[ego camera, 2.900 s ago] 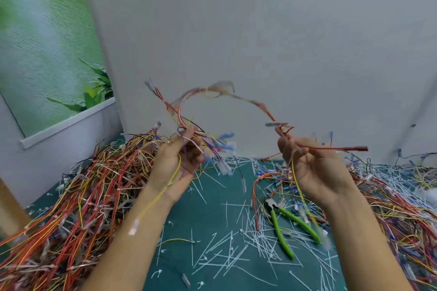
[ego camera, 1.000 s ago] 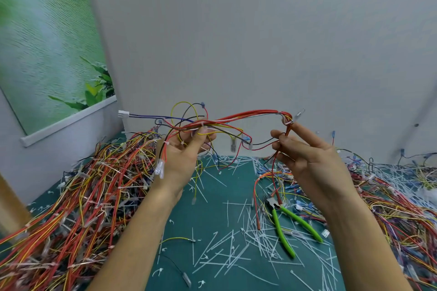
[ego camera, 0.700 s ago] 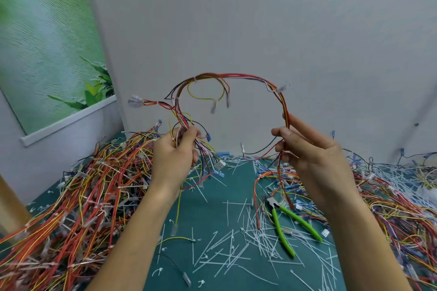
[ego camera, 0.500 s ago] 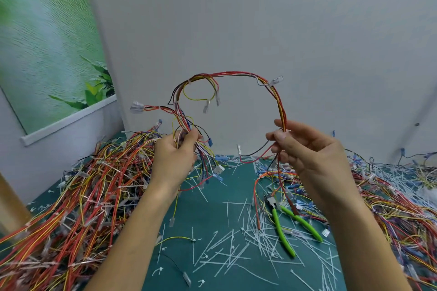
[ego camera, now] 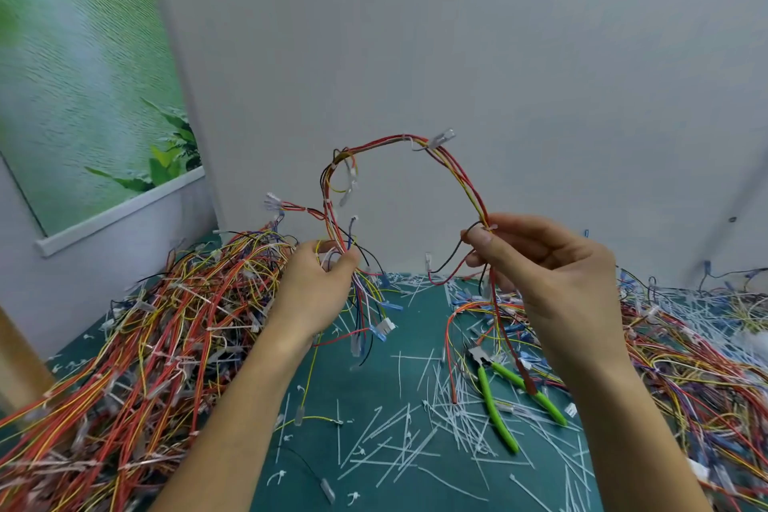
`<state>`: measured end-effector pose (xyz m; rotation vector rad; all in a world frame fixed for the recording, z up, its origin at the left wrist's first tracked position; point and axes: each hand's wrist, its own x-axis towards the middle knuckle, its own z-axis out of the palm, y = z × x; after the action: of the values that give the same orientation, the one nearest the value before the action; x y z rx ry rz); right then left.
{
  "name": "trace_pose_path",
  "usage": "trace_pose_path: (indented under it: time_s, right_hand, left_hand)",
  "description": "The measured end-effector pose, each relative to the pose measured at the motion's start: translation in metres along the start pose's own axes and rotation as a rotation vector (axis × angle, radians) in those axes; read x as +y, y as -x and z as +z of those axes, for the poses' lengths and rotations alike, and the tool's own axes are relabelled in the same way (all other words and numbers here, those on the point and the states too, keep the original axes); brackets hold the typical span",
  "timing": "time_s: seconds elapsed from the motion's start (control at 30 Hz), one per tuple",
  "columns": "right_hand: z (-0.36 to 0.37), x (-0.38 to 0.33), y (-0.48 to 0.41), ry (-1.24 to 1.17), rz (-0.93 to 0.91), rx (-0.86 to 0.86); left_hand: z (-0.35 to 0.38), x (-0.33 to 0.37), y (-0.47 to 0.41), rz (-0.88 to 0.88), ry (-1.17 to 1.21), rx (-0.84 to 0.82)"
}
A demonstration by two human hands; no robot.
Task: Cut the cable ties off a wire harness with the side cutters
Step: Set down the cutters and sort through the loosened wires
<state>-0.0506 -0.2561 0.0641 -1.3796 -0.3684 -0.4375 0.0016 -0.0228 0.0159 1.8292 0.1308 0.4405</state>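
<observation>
Worn on the head, facing forward and down along both forearms onto the green mat (ego camera: 419, 316) and up the grey wall (ego camera: 457, 54) behind it. Wide-angle and close in, with the left hand (ego camera: 309, 291) and right hand (ego camera: 552, 283) raised mid-frame. Single head view only.
</observation>
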Motion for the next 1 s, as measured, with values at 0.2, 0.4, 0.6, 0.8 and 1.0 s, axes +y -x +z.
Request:
trace_pose_path:
  time_s: [0.2,0.4,0.6,0.8,1.0]
  right_hand:
    - [-0.005,0.001,-0.006,-0.267,0.189,-0.131]
    - [-0.008,0.007,-0.010,-0.313,0.245,-0.152]
    - [-0.010,0.009,-0.013,-0.236,0.227,-0.100]
    - [-0.010,0.015,-0.014,-0.189,0.235,-0.060]
    - [-0.011,0.024,-0.015,-0.149,0.275,-0.042]
  left_hand:
    - [0.000,0.000,0.001,0.014,-0.001,-0.040]
    - [0.001,0.009,0.007,-0.065,0.174,-0.161]
    - [-0.002,0.019,0.010,-0.168,0.474,-0.270]
    - [-0.004,0.025,0.013,-0.155,0.607,-0.345]
    - [-0.006,0.033,0.020,-0.129,0.651,-0.452]
